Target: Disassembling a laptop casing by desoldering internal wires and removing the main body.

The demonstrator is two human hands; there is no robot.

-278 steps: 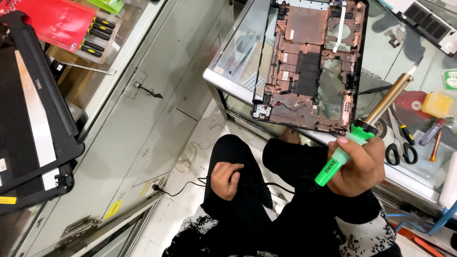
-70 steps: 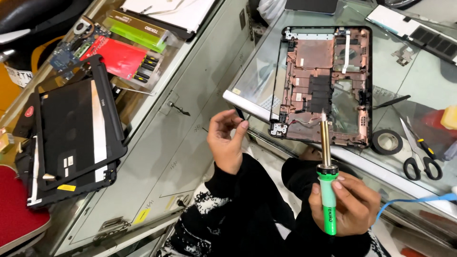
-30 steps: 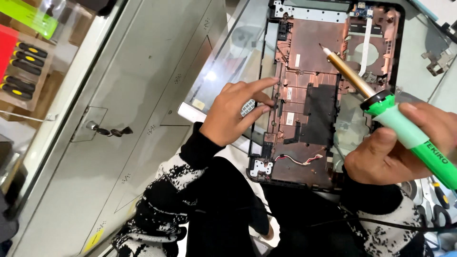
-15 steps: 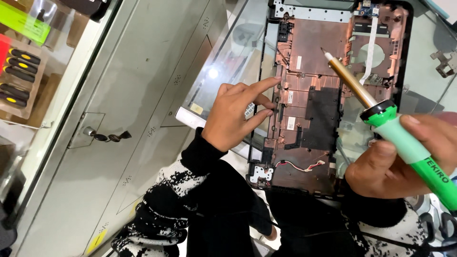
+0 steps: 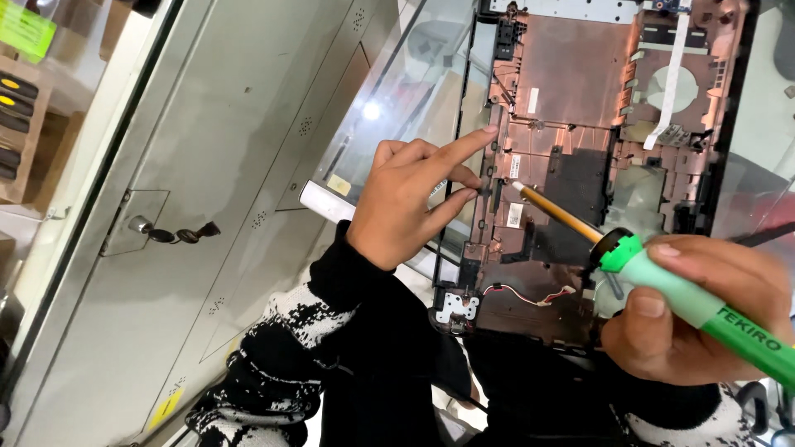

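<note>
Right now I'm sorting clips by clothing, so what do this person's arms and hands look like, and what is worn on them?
Both hands are bare: no gloves, rings or watch show on the left hand or the right hand. Each arm wears a long black knit sleeve, ending at the wrist, with a band of black-and-white speckled pattern further up, seen on the left sleeve and at the right sleeve.

An electronics repair shop, shown by the opened laptop base lying stripped on a glass worktop at upper centre, the green-handled soldering iron at right, and screwdrivers racked at far left.
</note>
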